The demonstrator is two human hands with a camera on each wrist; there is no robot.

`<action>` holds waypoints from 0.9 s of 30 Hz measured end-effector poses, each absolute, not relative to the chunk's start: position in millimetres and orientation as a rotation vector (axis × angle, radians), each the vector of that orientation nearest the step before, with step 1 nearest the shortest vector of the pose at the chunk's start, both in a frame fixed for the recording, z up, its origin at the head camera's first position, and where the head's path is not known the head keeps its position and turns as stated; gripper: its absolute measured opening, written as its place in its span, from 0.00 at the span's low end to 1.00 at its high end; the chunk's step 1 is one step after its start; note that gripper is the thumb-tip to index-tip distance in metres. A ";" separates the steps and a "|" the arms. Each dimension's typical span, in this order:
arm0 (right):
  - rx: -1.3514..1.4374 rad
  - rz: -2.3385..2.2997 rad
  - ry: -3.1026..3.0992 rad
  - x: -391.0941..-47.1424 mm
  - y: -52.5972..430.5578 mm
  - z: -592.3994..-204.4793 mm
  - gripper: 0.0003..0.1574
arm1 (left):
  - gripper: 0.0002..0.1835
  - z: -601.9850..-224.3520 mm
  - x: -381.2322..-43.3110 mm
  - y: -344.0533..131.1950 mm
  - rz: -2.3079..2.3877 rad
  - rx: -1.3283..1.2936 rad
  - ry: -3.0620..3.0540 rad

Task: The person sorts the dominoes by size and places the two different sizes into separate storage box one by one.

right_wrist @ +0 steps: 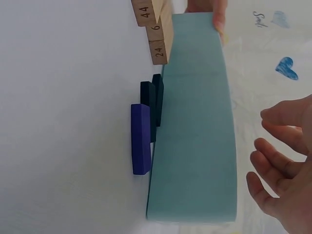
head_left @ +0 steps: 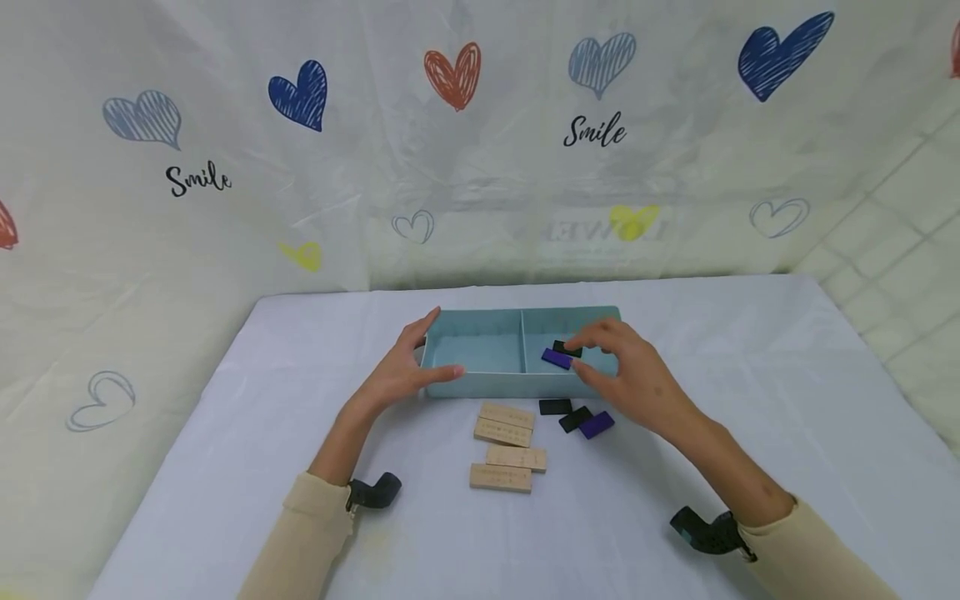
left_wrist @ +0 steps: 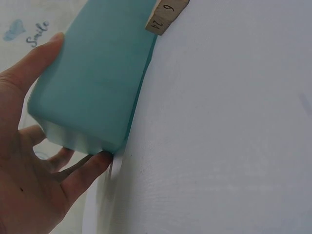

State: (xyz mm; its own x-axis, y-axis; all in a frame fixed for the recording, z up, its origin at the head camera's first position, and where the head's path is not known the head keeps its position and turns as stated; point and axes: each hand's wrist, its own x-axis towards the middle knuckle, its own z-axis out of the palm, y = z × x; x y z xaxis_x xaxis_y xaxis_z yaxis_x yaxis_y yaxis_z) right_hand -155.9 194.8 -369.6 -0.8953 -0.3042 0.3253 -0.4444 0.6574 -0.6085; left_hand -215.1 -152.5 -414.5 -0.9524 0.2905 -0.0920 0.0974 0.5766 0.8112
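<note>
A light blue two-compartment tray (head_left: 480, 385) lies lengthwise on the table. My left hand (head_left: 405, 367) grips its left end, thumb over the front rim and fingers around the end wall (left_wrist: 78, 134). My right hand (head_left: 637, 379) hovers over the right compartment with thumb and index finger apart, holding nothing. Below those fingertips, a purple block (head_left: 557, 359) and a black block (head_left: 567, 348) lie in that compartment. Just in front of the tray are another purple block (head_left: 597, 425) and two black blocks, one flat (head_left: 555, 407) and one slanted (head_left: 575, 419).
Several pale wooden blocks (head_left: 501, 477) with printed numbers lie in a loose column in front of the tray's middle. A white cloth covers the table (head_left: 600, 533). Behind it hangs a sheet (head_left: 510, 150) with hearts and lettering. Small black cameras (head_left: 375, 490) sit at both wrists.
</note>
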 end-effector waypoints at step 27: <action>0.674 1.037 -2.712 -140.3 203.9 -373.5 0.14 | 0.58 -415.2 -214.7 -151.5 1.324 0.302 2.587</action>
